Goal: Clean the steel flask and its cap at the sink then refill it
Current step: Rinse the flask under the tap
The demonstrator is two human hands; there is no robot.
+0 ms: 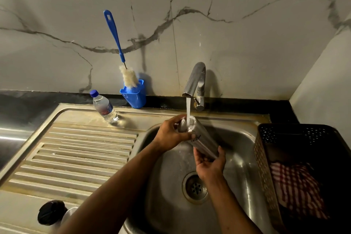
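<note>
Sink (237, 157) as landmark: basin wide, open room all round my hands, black basket (266, 167) crowding its right rim, drainboard (85, 148) left. Tap (194, 80) at back rim, running. Steel flask (204, 143) held over basin centre, long axis tilted, mouth up toward tap, base toward me; stream hits mouth. My left hand (171, 135) clamped round flask neck, right hand (209, 165) cupped under base. Bottle brush (115, 43) in blue holder behind left rim, left hand nearer. Cap (51, 213), likely, on drainboard's near corner.
</note>
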